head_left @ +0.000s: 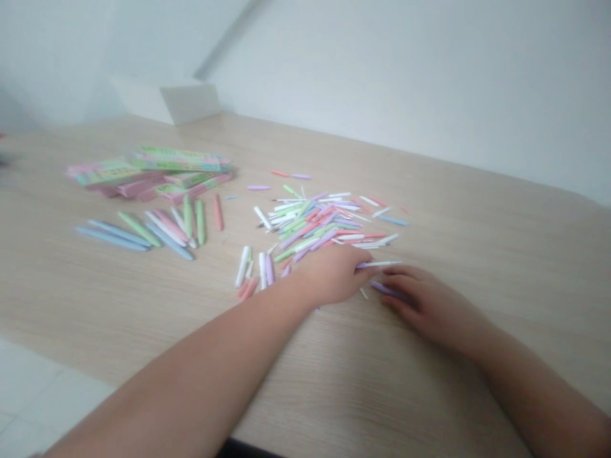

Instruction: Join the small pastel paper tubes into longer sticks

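Note:
Over the near right edge of a pile of loose pen parts (310, 222), my left hand (337, 273) is closed on a slim white pen refill (386, 263) with a purple piece at its left end. My right hand (424, 302), just to the right, has its fingers curled round a purple pen barrel (384, 289). The fingertips of both hands are close together. The pile mixes white, purple, green, pink and blue barrels with thin refills. Blur hides finer detail.
Several assembled-looking pens, including a blue pen (114, 239) and a green pen (200, 222), lie to the left. Behind them are stacked patterned boxes (181, 160). A white folded card or box (191, 102) stands at the back by the wall (405, 76).

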Motion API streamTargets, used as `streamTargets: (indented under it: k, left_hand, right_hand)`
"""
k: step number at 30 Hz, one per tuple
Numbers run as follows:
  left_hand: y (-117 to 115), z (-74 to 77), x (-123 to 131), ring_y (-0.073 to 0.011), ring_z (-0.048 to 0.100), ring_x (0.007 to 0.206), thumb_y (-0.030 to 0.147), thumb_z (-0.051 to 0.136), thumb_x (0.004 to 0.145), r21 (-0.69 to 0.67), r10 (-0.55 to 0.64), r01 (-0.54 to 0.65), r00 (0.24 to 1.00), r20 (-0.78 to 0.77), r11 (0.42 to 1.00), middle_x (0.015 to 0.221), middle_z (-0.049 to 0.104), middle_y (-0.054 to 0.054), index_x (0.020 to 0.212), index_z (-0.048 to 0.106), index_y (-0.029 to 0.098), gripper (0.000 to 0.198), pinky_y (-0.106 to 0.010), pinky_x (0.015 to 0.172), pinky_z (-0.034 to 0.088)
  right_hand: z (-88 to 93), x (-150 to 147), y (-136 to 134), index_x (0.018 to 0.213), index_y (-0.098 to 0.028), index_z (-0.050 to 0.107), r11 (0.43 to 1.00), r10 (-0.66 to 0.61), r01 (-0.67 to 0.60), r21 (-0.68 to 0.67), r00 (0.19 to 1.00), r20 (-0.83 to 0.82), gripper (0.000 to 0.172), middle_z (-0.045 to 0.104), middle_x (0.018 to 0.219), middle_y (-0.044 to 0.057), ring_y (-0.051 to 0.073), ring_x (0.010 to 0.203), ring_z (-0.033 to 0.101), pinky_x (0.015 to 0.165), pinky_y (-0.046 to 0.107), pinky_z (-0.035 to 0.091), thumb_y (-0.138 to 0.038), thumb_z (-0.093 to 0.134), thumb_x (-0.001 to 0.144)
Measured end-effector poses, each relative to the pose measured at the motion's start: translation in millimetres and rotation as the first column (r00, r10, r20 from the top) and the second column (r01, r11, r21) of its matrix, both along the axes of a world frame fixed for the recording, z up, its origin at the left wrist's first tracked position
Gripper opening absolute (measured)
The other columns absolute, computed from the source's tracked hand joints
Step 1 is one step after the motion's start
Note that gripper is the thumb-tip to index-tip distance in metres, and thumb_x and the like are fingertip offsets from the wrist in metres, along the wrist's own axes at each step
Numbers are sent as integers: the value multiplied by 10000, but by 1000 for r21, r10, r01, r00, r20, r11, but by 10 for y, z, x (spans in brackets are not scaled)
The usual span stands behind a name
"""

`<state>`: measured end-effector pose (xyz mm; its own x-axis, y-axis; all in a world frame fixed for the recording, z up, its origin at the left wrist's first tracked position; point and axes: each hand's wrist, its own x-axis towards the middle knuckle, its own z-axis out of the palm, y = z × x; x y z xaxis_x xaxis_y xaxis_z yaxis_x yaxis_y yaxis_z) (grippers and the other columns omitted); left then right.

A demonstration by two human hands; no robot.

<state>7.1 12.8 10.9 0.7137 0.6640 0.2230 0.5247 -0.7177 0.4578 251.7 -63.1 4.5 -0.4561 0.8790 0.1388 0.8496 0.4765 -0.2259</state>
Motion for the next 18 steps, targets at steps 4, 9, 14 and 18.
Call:
streamTargets:
  k: [4,9,14,18]
  left_hand:
    - [0,-7,-7,-213,664,890,515,388,1015,28,11,-10,999,-48,1000,951,732,-29,948,690,240,414,-304,727,463]
    - [0,-4,-20,-234,682,950,499,381,1016,35,26,-23,995,-92,999,1007,741,-33,983,692,245,403,-326,765,498]
    - [-2,2,-9,-249,690,997,496,382,1013,21,43,-41,991,-124,999,1055,747,-39,1046,708,256,406,-348,793,521]
    - [-5,1,-7,-251,695,990,503,384,1008,18,50,-48,990,-135,999,1052,751,-36,1055,714,264,410,-351,790,529]
  right_hand:
    - [-5,-28,-11,1088,-242,677,989,-139,138,-50,990,-12,238,744,1064,84,267,974,706,860,442,581,-383,497,1021]
    - [29,44,-63,1094,-246,640,942,-290,315,116,938,-191,207,718,936,58,220,794,699,670,338,566,-407,556,995]
    - [16,68,-68,1110,-233,643,915,-276,349,204,908,-316,205,707,939,65,203,767,695,650,315,565,-377,608,968]
    - [17,49,-87,1088,-228,643,919,-269,356,171,881,-389,196,708,904,62,197,727,696,620,311,565,-373,634,956]
